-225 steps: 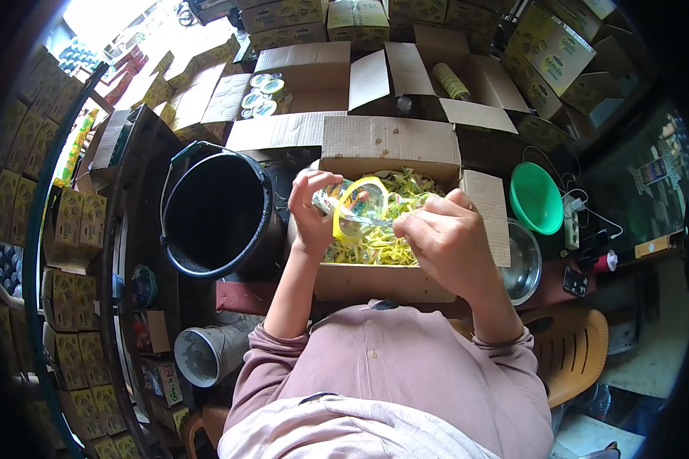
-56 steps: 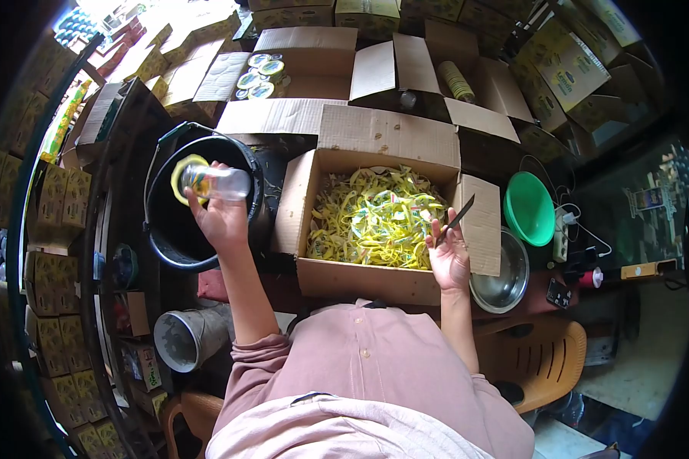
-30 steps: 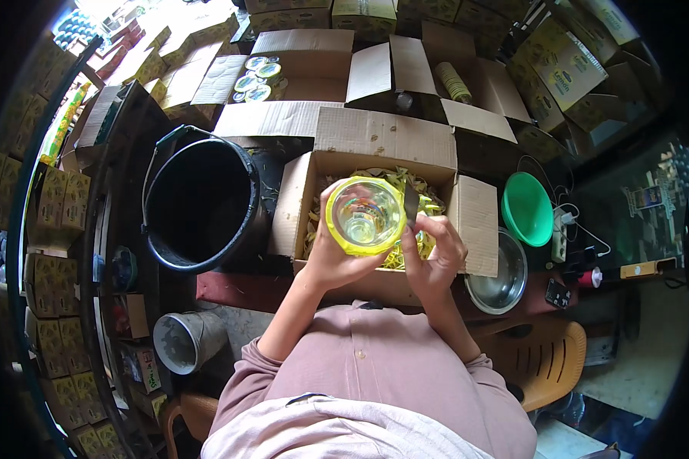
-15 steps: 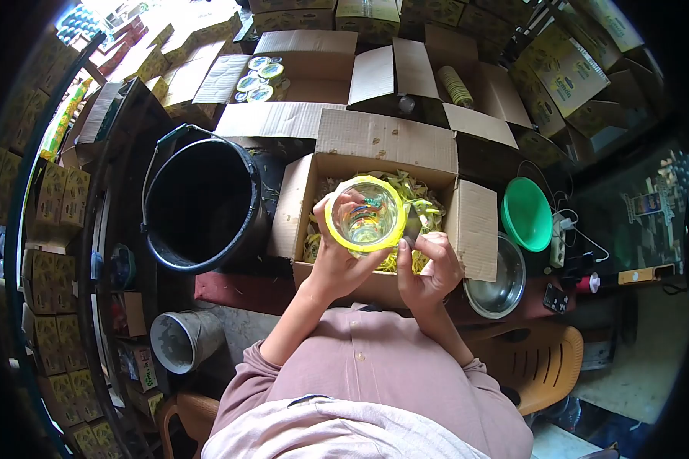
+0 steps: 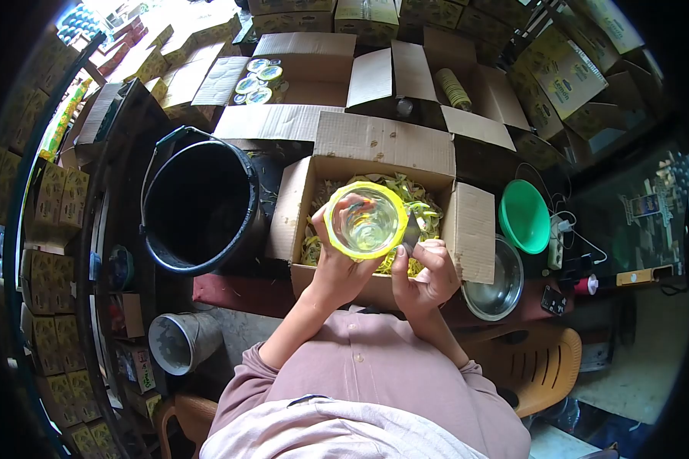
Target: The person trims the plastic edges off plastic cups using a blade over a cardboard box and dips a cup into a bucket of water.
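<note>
My left hand (image 5: 331, 271) is closed around a clear cup (image 5: 366, 222) with a bright yellow rim (image 5: 400, 237), its round opening turned up toward me. Coloured print shows through the clear wall. In my right hand (image 5: 427, 281) is a small dark blade (image 5: 412, 228), pinched between thumb and fingers, its tip pointing up beside the rim. Whether the blade touches the rim I cannot tell. Both hands are over an open cardboard box (image 5: 383, 143) that holds thin yellow-green strips (image 5: 425, 213).
A black bucket (image 5: 147, 222) stands left of the box. On the right are a green bowl (image 5: 524, 216) and a metal bowl (image 5: 513, 294). Behind, one open carton (image 5: 306, 47) holds several lidded cups (image 5: 260, 83); another carton holds a stack of round pieces (image 5: 453, 88).
The cup has turned slightly in my left hand, so the print inside shows differently. My right hand and the blade stay close to the rim. The view has shifted a little.
</note>
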